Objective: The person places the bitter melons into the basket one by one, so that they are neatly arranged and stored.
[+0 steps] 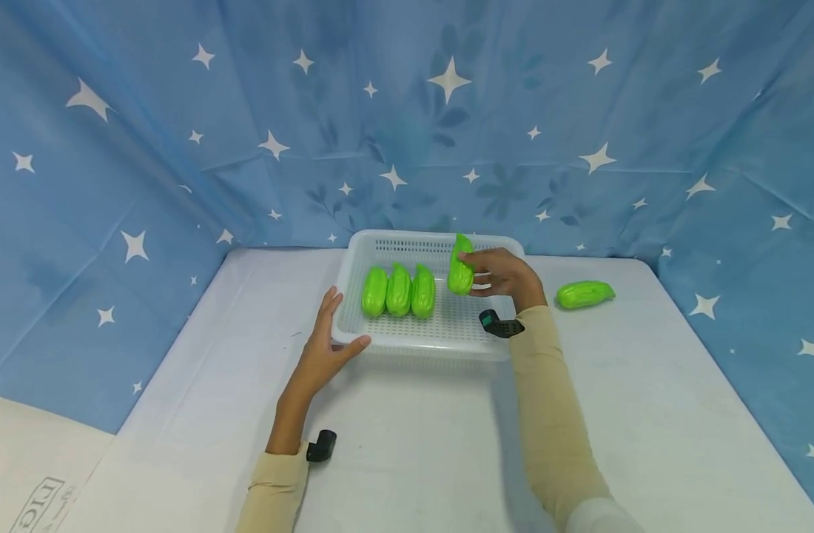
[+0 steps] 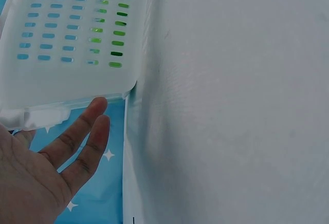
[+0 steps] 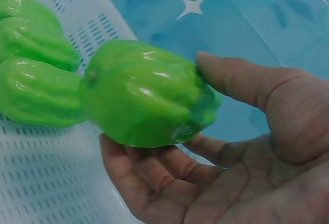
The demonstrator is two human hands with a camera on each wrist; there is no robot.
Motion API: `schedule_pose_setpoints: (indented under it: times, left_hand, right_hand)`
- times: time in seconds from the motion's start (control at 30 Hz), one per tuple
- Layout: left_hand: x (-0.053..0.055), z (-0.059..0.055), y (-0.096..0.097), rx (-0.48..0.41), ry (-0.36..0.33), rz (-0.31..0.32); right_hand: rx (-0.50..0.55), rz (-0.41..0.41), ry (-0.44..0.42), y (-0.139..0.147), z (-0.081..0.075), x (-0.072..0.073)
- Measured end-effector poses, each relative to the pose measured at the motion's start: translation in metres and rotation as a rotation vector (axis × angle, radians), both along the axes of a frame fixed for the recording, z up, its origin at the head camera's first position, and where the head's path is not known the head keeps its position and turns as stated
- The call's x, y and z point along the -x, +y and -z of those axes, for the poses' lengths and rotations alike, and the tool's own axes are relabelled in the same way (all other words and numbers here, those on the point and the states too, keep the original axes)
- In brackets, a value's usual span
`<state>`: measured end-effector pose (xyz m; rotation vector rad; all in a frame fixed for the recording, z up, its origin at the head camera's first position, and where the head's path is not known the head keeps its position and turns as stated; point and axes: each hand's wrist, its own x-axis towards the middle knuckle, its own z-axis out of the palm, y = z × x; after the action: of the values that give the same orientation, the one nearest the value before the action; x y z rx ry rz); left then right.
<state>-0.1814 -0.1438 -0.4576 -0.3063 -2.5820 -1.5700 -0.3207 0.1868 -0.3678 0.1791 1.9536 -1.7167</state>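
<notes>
My right hand (image 1: 507,270) holds a bright green, ribbed toy vegetable (image 1: 460,274) above the right half of a white perforated basket (image 1: 420,343). Thumb and fingertips pinch its sides in the right wrist view, where the toy vegetable (image 3: 149,93) shows glossy. Three similar green vegetables (image 1: 398,290) lie side by side in the basket's left half. At the basket's front left corner is my left hand (image 1: 320,355), thumb and fingers spread along the rim. The left wrist view shows that hand (image 2: 67,157) with fairly straight fingers at the rim; its thumb is mostly hidden.
Another green toy vegetable (image 1: 584,294) lies on the white table (image 1: 420,437) to the right of the basket. A blue curtain (image 1: 407,126) with white stars stands behind the table and along its sides.
</notes>
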Motion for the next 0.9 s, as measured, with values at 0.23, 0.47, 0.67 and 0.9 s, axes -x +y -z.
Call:
schedule_pose_setpoints:
  times: [0.23, 0.47, 0.67, 0.9]
  left_hand:
    - [0.000, -0.001, 0.001, -0.002, -0.004, 0.001]
    - [0.000, -0.001, 0.000, -0.017, -0.006, 0.009]
    - [-0.001, -0.002, 0.000, -0.015, -0.004, 0.007]
    - [-0.001, -0.002, 0.001, -0.013, -0.006, 0.006]
  right_hand:
    - [-0.026, -0.044, -0.027, -0.007, 0.002, 0.006]
    - [-0.062, -0.025, -0.095, -0.010, 0.007, 0.011]
    - [-0.092, -0.007, -0.135, -0.012, 0.013, 0.013]
    - [-0.104, 0.019, -0.177, -0.014, 0.019, 0.014]
